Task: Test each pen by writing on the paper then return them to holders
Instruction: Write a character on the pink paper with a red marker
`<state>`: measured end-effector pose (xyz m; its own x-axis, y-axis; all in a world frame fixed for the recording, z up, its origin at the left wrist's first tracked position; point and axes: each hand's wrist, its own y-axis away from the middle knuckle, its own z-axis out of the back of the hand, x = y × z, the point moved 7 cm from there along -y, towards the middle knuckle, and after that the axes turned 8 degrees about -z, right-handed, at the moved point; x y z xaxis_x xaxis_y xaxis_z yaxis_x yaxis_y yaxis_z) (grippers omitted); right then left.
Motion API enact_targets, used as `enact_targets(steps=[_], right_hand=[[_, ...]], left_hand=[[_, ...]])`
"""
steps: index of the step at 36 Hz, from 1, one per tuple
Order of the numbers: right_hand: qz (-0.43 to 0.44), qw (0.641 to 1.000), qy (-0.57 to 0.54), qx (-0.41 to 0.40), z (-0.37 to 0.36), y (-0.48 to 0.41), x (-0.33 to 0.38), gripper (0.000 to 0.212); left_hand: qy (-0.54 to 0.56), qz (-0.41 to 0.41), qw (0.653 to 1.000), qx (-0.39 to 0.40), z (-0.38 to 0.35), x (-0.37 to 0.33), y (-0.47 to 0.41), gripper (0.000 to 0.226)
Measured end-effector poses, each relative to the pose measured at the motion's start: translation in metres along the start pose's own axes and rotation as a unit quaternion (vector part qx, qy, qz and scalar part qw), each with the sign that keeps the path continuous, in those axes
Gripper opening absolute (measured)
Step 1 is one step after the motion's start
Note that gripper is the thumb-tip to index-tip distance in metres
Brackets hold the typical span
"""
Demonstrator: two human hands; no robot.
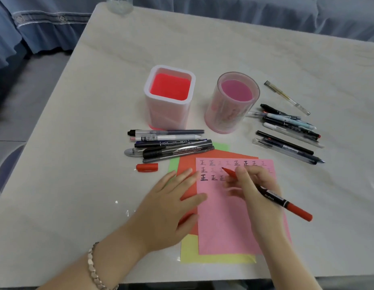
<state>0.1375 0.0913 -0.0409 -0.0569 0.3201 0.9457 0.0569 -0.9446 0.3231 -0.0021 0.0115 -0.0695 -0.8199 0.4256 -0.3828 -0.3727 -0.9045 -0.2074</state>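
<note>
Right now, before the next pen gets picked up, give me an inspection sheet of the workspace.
Surface: pale marbled table, with a stack of coloured sheets near the front edge.
Job's things: pink paper on top, with rows of test marks; red pen with its tip at the second row; square holder and round holder hold no pens; left pen pile and right pen pile lie beside the holders.
Clutter: red cap left of the sheets; clear glass at the far edge.
Grippers: left hand flat on the sheets; right hand grips the red pen.
Cables: nothing seen.
Surroundings: blue cloth behind the table.
</note>
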Motion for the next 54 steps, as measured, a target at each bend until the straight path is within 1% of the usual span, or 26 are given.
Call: enact_targets(steps=[2,8,14,19,24,28,32,39,42,44,48,54], right_hand=[[0.011,0.999,0.024,-0.021,-0.001,0.000,0.000,0.017],[0.046,0.991,0.071,-0.100,-0.007,-0.002,-0.004,0.044],[0.077,0.983,0.112,-0.125,-0.021,-0.004,-0.013,0.038],[0.093,0.980,0.105,-0.142,-0.024,-0.002,-0.018,0.045],[0.109,0.980,0.112,-0.122,-0.027,-0.003,-0.017,0.033],[0.125,0.980,0.114,-0.109,-0.030,-0.003,-0.016,0.034],[0.132,0.978,0.126,-0.101,-0.031,-0.004,-0.015,0.031],[0.133,0.979,0.125,-0.090,-0.032,-0.004,-0.016,0.033],[0.135,0.977,0.136,-0.092,-0.031,-0.005,-0.017,0.044],[0.131,0.977,0.140,-0.093,-0.031,-0.005,-0.017,0.046],[0.123,0.977,0.132,-0.113,-0.029,-0.004,-0.017,0.032],[0.120,0.982,0.107,-0.103,-0.029,-0.004,-0.014,0.030]], left_hand=[[0.007,-0.007,1.000,0.011,0.001,0.003,0.001,0.037],[0.018,-0.006,1.000,0.019,0.002,0.007,0.002,0.037],[0.035,0.004,0.999,0.017,0.002,0.008,0.001,0.038],[0.043,0.010,0.999,0.017,0.002,0.009,0.001,0.038],[0.042,0.015,0.999,0.025,0.001,0.010,0.001,0.039],[0.044,0.017,0.999,0.021,0.002,0.009,0.001,0.039],[0.044,0.019,0.999,0.020,0.003,0.008,0.000,0.039],[0.046,0.017,0.999,0.017,0.003,0.008,0.000,0.038],[0.044,0.015,0.999,0.016,0.003,0.008,0.000,0.037],[0.044,0.015,0.999,0.016,0.003,0.008,0.000,0.037],[0.045,0.018,0.999,0.016,0.004,0.008,0.000,0.038],[0.045,0.022,0.999,0.019,0.004,0.008,0.000,0.039]])
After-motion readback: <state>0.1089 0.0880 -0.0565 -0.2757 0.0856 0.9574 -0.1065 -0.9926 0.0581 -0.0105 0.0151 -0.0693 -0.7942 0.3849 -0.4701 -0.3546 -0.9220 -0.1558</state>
